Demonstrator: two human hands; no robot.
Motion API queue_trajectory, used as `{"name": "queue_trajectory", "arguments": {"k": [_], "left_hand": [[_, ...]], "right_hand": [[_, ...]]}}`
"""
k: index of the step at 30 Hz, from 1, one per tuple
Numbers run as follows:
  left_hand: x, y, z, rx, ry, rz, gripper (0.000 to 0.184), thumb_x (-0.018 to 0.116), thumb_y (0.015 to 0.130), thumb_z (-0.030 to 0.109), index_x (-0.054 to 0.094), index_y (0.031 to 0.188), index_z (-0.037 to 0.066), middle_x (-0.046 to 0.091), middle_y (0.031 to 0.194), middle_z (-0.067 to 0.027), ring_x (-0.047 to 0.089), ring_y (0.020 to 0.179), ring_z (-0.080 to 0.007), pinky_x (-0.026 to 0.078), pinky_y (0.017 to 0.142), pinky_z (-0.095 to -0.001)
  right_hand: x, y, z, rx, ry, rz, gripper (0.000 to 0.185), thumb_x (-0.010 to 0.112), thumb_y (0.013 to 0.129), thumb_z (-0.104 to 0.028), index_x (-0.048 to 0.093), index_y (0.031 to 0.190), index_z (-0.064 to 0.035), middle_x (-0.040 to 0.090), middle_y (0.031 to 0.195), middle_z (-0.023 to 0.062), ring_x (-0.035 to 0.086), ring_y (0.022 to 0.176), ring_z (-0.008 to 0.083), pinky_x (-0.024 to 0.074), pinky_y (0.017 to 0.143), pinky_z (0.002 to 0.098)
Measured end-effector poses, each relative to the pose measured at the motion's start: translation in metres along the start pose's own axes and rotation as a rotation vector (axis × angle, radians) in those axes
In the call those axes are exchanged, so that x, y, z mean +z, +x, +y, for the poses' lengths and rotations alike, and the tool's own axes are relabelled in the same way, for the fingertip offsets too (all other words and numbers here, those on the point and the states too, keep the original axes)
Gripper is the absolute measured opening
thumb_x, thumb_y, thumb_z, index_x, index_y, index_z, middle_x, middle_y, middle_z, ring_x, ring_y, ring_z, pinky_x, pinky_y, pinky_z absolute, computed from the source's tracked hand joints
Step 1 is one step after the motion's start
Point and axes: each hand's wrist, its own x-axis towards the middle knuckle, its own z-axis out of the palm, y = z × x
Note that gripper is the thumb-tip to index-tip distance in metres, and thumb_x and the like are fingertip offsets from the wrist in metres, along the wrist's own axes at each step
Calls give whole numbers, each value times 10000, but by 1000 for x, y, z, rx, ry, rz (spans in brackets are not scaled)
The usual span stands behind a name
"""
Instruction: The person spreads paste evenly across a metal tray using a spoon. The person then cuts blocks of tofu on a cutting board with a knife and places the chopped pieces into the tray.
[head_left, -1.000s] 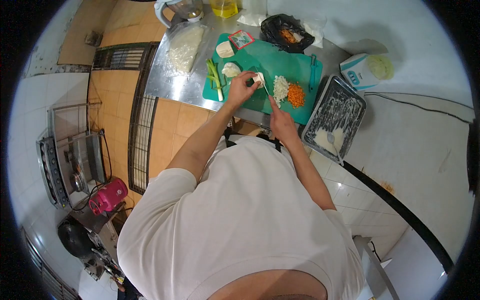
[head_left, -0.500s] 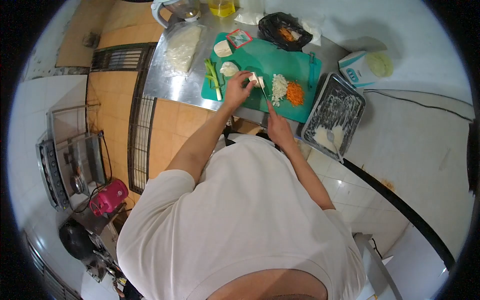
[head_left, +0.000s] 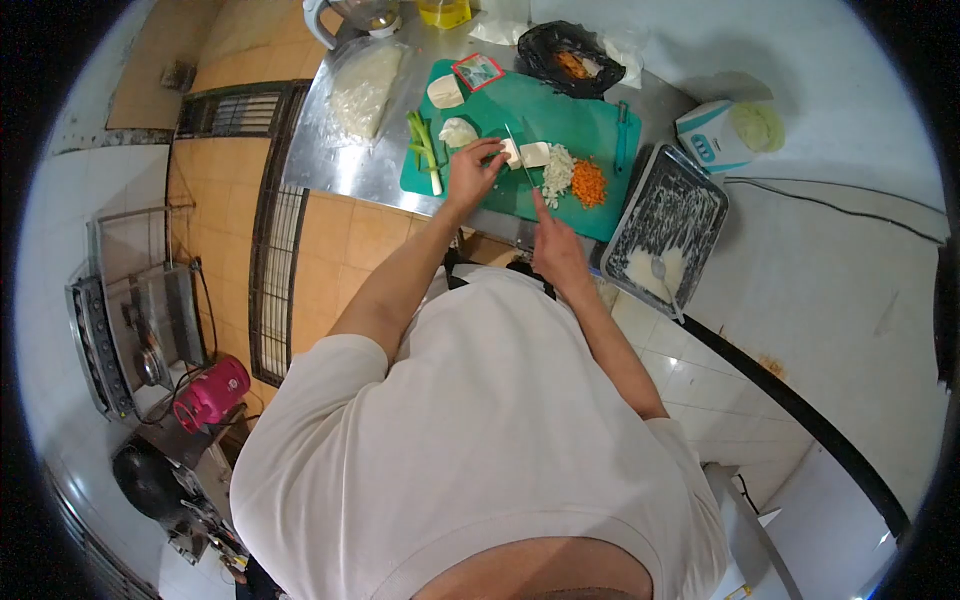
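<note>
On a green cutting board (head_left: 490,110), my left hand (head_left: 475,172) pinches a small white block, possibly a peeled vegetable (head_left: 511,153). My right hand (head_left: 556,245) grips a knife (head_left: 522,160) from the near side, its blade against the block's right side. A cut slice (head_left: 535,154) lies flat just right of the blade. Beyond it are heaps of white dice (head_left: 557,178) and orange dice, likely carrot (head_left: 589,184). Two larger white chunks, one round (head_left: 458,132) and one farther back (head_left: 445,92), sit left of my hand beside green onion stalks (head_left: 424,152).
A turquoise peeler-like tool (head_left: 622,138) lies at the board's right edge. Right of the board are a dark tray with white residue (head_left: 690,205) and a kitchen scale (head_left: 712,140). Behind stands a black plastic bag with peelings (head_left: 560,60); a clear bag (head_left: 365,90) lies left.
A white slice has come away from the block and now lies flat to the right of the knife. The blade has shifted slightly left, back against the block in my left hand.
</note>
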Motion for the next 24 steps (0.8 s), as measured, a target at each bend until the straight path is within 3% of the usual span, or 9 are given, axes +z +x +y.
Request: {"name": "queue_trajectory", "arguments": {"k": [8, 11, 14, 17, 24], "left_hand": [[1, 2, 5, -3, 12, -17, 210, 794, 847, 148, 780, 1019, 27, 748, 1084, -153, 738, 857, -295, 587, 717, -368], [0, 3, 8, -21, -4, -30, 212, 787, 854, 145, 779, 1029, 26, 745, 1099, -154, 739, 863, -293, 589, 723, -371], [2, 3, 6, -15, -5, -35, 206, 777, 861, 138, 778, 1033, 25, 743, 1111, -153, 739, 867, -295, 591, 734, -374], [4, 2, 1, -32, -3, -52, 197, 770, 863, 128, 778, 1032, 27, 744, 1111, -151, 739, 872, -300, 590, 742, -373], [9, 1, -7, -42, -39, -24, 184, 786, 843, 122, 786, 1005, 33, 753, 1082, -139, 740, 873, -290, 589, 745, -357]], "right_hand": [[-10, -3, -5, -36, 11, 23, 682, 535, 945, -37, 320, 1585, -129, 651, 919, 311, 631, 852, 505, 480, 784, 583], [-3, -2, 3, -84, 14, 51, 644, 492, 992, -127, 287, 1600, -188, 632, 873, 291, 640, 782, 497, 511, 722, 605], [-3, -3, 4, -83, 19, 41, 647, 492, 986, -115, 291, 1598, -178, 637, 884, 299, 640, 788, 500, 508, 730, 605], [-6, -2, 0, -77, 27, 30, 702, 531, 934, -22, 302, 1590, -122, 649, 889, 310, 621, 808, 507, 474, 760, 587], [6, 9, -1, -43, -16, 5, 688, 511, 935, -32, 294, 1583, -108, 638, 832, 312, 620, 785, 505, 466, 742, 599]]}}
